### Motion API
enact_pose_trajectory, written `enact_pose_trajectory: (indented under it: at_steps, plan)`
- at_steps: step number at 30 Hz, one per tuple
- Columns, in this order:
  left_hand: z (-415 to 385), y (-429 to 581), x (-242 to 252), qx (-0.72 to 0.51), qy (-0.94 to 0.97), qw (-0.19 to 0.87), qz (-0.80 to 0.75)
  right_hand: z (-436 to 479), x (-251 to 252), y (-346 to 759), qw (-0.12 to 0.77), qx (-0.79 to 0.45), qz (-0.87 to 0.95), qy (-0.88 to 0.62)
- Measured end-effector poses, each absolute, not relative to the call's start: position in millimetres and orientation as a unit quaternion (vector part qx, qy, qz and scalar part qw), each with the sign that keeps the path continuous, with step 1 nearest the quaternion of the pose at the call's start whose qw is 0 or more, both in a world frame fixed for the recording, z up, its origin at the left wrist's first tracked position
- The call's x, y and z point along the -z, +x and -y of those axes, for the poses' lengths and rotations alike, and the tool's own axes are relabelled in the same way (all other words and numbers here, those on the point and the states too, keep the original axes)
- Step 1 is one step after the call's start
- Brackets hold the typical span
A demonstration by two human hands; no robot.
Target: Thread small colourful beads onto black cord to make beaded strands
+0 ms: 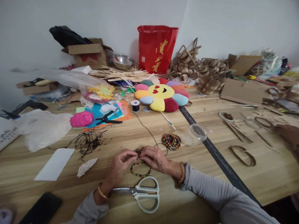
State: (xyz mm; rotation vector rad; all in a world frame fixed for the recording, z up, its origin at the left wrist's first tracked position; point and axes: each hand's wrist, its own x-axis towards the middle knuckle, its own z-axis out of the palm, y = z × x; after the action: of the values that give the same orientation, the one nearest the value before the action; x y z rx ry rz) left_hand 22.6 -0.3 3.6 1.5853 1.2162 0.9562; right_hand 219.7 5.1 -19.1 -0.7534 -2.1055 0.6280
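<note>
My left hand and my right hand meet fingertip to fingertip, both pinched at the upper edge of a beaded bracelet. The exact bit between the fingertips is too small to make out. Multicoloured beads form the bracelet's loop just below my fingers, and more dark beads show behind them. A thin black cord runs from a spool to beside my right hand, where it curls. Scissors with pale handles lie below the hands, blades pointing left. A coiled pile of bead strands sits beyond my right hand.
To the left are cut black cords, white paper, a phone and pink yarn. A flower cushion and red bag stand behind. Right of a dark strip, another person's hand rests near wooden sticks.
</note>
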Motion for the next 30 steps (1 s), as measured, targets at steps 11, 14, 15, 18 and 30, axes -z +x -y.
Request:
enact_pose_trajectory:
  at_steps: [11,14,15,18,30]
  plan:
    - [-0.6,22.1,-3.3,-0.388,0.609,0.489,-0.489,-4.0,18.0,219.9,0.411,-0.238,0.83,-0.292]
    - [0.0,22.1,-2.7,-0.382,0.607,0.492,-0.493,-3.5,17.1,219.8,0.407,-0.235,0.831,-0.297]
    - [0.2,22.2,-2.4,-0.382,0.606,0.494,-0.493,-3.2,16.8,219.8,0.406,-0.236,0.831,-0.299]
    - [0.6,22.6,-1.5,-0.383,0.61,0.492,-0.489,-2.6,16.2,219.7,0.402,-0.234,0.832,-0.303]
    - [1.5,24.6,-7.1,-0.366,0.625,0.483,-0.492,-2.7,18.8,219.9,0.387,-0.232,0.838,-0.308]
